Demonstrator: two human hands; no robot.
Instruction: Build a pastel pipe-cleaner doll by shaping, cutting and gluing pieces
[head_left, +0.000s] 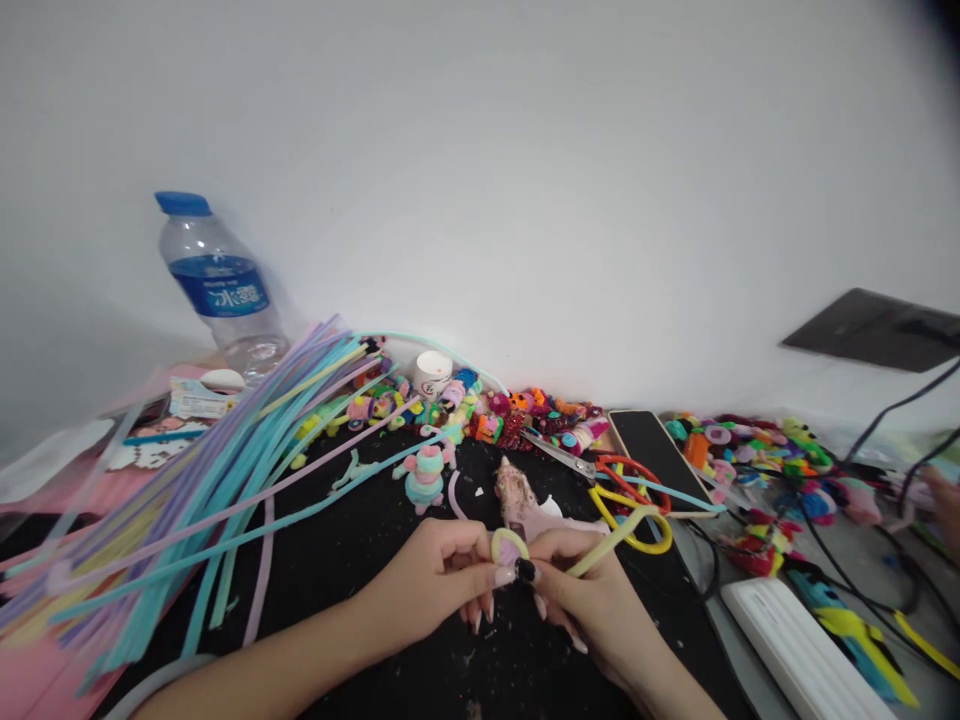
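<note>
Both hands low in frame: left hand (435,580) and right hand (592,595) pinch one yellow pipe cleaner (600,545); capped water bottle (221,290) near-empty, back left.

- Pipe cleaner (600,548) pinched between both hands: pale yellow-green, curled into a small loop.
- Left hand (435,580): pale pink nails.
- Right hand (585,600): one black thumbnail, the other nails pale.
- Bundle (187,500) of pipe cleaners: pastel stripes of lilac, sky blue, mint and soft yellow.
- Mat (352,560): black, speckled with pale flecks.
- Bottle (221,290): clear, blue cap, blue label with white characters.
- Glue gun (525,510): pink.
- Scissors (622,490): red and yellow handles, silver blades.
- Figure (426,478): banded pink and mint.
- Phone (656,448): black screen, tan edge.
- Power strip (795,650): white.
- Wall (525,180): plain white.
- Trinkets (525,415): mixed bright colours.
</note>
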